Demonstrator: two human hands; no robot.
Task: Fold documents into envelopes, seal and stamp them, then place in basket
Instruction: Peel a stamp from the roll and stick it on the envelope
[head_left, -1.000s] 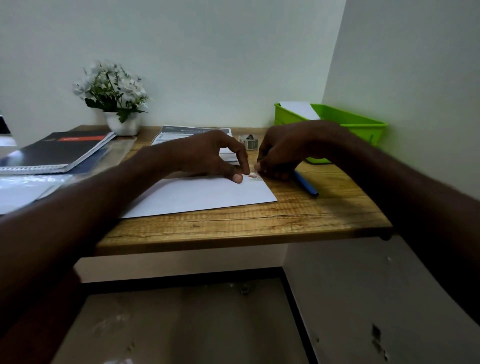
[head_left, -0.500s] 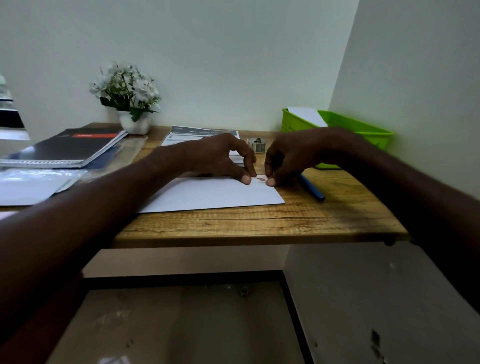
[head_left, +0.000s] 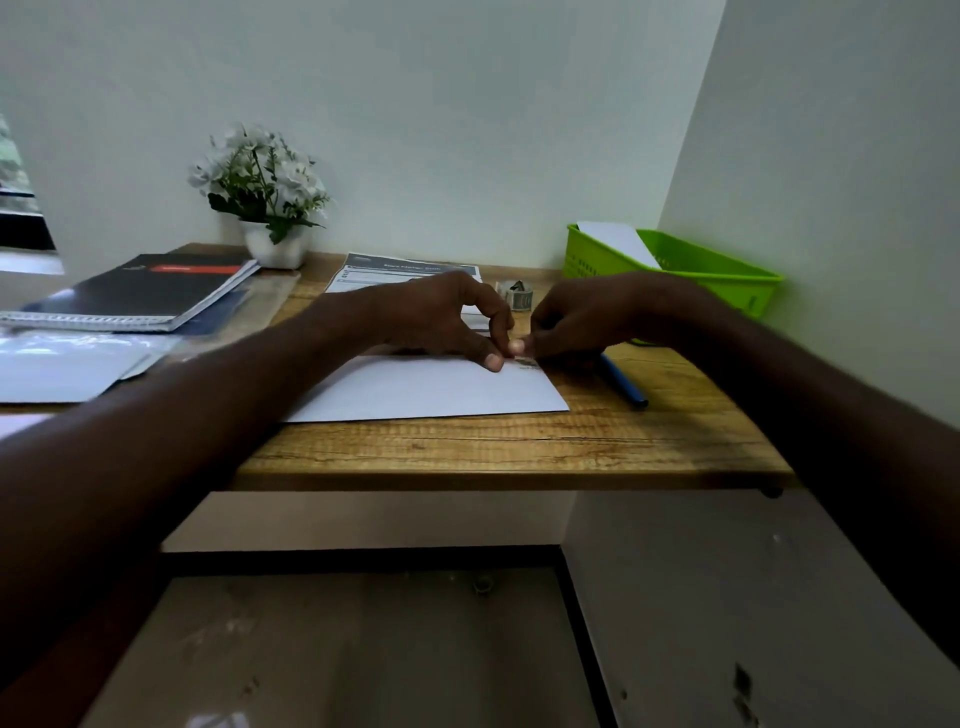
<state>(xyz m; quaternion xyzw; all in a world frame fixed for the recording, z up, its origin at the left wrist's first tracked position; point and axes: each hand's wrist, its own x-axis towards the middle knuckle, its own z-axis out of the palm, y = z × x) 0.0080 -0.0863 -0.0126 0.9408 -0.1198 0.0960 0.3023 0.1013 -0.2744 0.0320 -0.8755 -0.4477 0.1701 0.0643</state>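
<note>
A white envelope (head_left: 426, 389) lies flat near the front of the wooden desk (head_left: 519, 447). At its far right corner sits a small stamp (head_left: 527, 362). My left hand (head_left: 441, 322) has curled fingers, and its thumb and forefinger press the envelope right beside the stamp. My right hand (head_left: 582, 322) meets it from the right, fingertips pinching at the stamp's edge. A green basket (head_left: 727, 280) stands at the back right against the wall, with a white envelope (head_left: 618, 241) leaning inside. A printed document (head_left: 395, 273) lies behind my hands.
A small roll of stamps (head_left: 517, 296) sits behind my fingers. A blue pen (head_left: 623, 384) lies right of the envelope. At the back left stand a white flower pot (head_left: 270, 208), a dark spiral notebook (head_left: 145, 291) and clear plastic sleeves (head_left: 78, 358).
My hands have closed together over the stamp at the envelope's corner. The right fingertips moved left to touch the left thumb and forefinger. The camera view shifted slightly.
</note>
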